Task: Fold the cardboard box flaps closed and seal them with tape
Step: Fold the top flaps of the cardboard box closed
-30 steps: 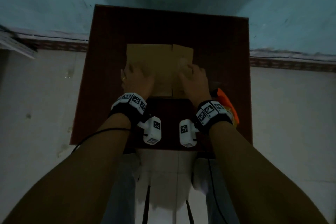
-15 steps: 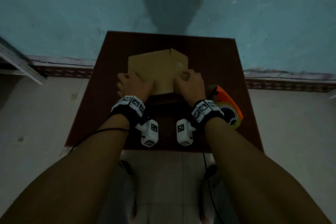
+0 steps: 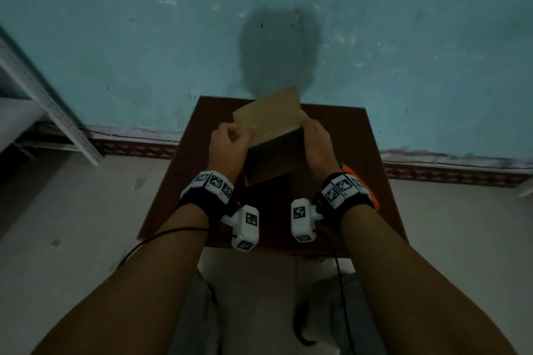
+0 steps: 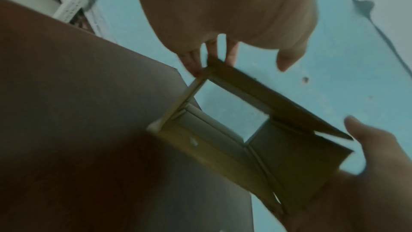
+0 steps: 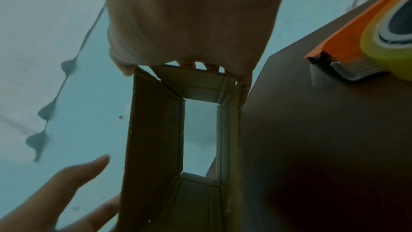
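Note:
The brown cardboard box (image 3: 271, 130) is up off the dark red table (image 3: 354, 147), tilted and opened into a hollow tube. Through it the wrist views show the blue wall, with short flaps (image 5: 200, 87) standing around the far opening. My left hand (image 3: 242, 135) grips the box's left edge, thumb on top. My right hand (image 3: 305, 130) wraps the right side, its fingers (image 5: 209, 67) over the far rim. In the left wrist view my left fingers (image 4: 194, 63) pinch a corner of the box (image 4: 256, 138). An orange tape dispenser (image 5: 368, 41) with a yellowish roll lies on the table to the right.
The small table stands against a blue wall (image 3: 144, 37). A grey metal shelf frame (image 3: 43, 101) is at the left, over a pale tiled floor (image 3: 72, 225). In the head view my right wrist hides most of the tape dispenser (image 3: 373, 199).
The box lay flat on the table under both hands. Now both hands have lifted it and spread it into an open tube, tilted up toward the wall.

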Motion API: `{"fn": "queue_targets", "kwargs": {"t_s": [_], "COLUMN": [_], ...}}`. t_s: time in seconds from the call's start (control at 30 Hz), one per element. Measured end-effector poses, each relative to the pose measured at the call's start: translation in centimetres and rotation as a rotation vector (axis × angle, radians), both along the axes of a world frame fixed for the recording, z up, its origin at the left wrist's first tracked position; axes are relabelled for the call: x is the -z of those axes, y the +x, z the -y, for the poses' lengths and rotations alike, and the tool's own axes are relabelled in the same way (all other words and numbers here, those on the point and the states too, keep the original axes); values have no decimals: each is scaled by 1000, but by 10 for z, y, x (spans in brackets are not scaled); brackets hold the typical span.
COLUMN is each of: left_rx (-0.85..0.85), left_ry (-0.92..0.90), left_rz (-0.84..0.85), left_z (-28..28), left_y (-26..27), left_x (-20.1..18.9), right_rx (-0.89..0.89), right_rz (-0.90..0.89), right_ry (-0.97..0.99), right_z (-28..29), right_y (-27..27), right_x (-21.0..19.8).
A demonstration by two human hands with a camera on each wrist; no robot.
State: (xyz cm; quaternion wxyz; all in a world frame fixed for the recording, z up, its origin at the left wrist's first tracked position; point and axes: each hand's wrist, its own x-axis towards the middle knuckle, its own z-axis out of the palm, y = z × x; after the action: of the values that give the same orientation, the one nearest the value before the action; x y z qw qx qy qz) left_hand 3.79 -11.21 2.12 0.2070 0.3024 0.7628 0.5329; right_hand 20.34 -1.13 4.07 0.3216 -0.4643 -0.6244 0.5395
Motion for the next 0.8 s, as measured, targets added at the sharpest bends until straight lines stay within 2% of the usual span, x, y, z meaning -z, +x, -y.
{"fn": "queue_targets", "kwargs": {"t_s": [0.1, 0.27, 0.43, 0.57, 0.67, 0.8], "left_rx": [-109, -245, -160, -59, -7, -22], "left_ry": [71, 262, 462, 472, 467, 440], "left_rz": [20, 185, 204, 220, 135, 98], "left_z": [-6, -20, -40, -53, -58, -66], "left_y": [-3, -18, -40, -49, -55, -62], "left_x": [1, 19, 37, 50, 63, 66], "right_rx": [-18, 28, 103, 135, 119, 87], "right_rz": [-47, -61, -115, -118, -113, -116], "right_ry": [-8, 20, 21, 39, 97, 136], "right_z": [-9, -27, -35, -40, -43, -52], "right_y": [1, -12, -30, -42, -53, -62], "right_x": [6, 36, 56, 76, 83, 75]}}
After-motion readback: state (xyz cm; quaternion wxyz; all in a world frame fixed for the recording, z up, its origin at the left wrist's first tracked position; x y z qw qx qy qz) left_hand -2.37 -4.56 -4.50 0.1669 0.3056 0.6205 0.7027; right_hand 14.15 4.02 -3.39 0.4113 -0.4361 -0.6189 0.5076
